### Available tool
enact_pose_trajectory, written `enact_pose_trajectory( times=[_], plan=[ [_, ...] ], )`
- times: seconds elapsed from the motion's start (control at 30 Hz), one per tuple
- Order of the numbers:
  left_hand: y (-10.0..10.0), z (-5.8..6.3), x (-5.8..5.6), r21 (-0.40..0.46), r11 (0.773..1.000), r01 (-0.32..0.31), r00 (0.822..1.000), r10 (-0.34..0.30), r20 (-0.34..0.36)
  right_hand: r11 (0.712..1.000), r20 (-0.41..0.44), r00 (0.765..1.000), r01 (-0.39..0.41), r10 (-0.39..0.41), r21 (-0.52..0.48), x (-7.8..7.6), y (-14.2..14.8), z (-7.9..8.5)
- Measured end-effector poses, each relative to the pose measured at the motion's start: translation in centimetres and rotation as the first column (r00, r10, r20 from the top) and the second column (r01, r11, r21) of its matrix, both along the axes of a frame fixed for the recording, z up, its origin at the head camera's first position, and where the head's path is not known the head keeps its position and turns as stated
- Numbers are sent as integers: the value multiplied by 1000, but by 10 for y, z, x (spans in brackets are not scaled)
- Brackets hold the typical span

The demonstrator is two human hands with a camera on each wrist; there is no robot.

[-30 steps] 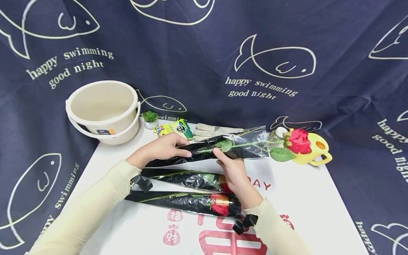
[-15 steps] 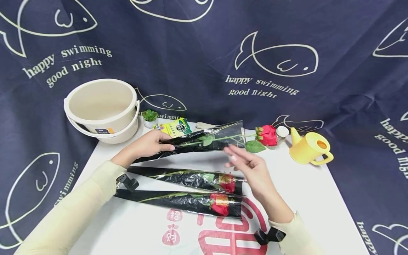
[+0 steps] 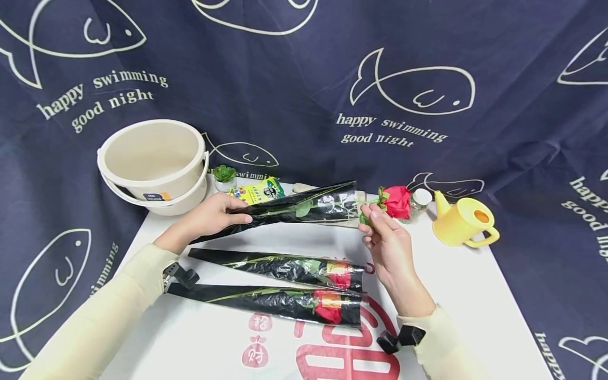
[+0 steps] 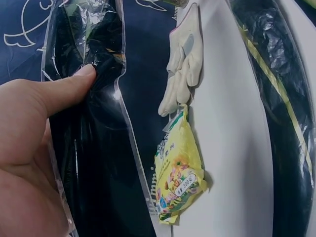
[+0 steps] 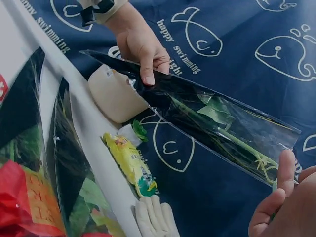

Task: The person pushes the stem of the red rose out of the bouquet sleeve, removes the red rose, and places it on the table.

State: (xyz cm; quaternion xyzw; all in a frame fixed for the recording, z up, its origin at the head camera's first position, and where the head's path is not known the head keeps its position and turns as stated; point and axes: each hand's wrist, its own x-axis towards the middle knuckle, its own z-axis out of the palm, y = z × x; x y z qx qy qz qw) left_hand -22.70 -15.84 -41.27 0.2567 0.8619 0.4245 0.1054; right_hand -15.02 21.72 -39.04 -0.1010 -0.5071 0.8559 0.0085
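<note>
The left hand (image 3: 209, 217) grips a black wrapper (image 3: 280, 207); the right hand (image 3: 393, 253) pinches a rose (image 3: 396, 201). A bucket (image 3: 187, 182) occupies the counter's (image 3: 456, 290) far-left corner.

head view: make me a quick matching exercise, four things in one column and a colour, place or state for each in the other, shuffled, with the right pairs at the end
Column one
1. bucket
2. left hand
3. held rose
4. watering can

Column two
a. red, sticking out past the end of the wrapper
b. yellow, with a spout
c. cream, left of the small green plant
d. grips the wrapper's dark part

Right pairs: 1-c, 2-d, 3-a, 4-b
</note>
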Motion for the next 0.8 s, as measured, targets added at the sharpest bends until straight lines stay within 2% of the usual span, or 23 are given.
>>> enact_pose_trajectory(
  times=[0.2,0.33,0.53,0.7,0.8],
  plan=[
    [1,-2,3,2,999,40,999,-40,-35,992,59,998,14,-7,-127,-2,-2,-4],
    [2,-2,4,-7,997,77,994,-77,-75,986,63,997,53,-43,-160,-5,-5,-7],
    [6,-1,4,-18,993,119,988,-120,-98,983,36,990,142,-138,-119,-10,-5,-10],
    [10,1,6,-47,981,187,977,-191,-94,965,39,966,258,-256,-55,-13,1,-11],
    [10,2,8,-56,976,211,973,-215,-88,957,33,957,289,-288,-28,-14,12,-7]
  ],
)
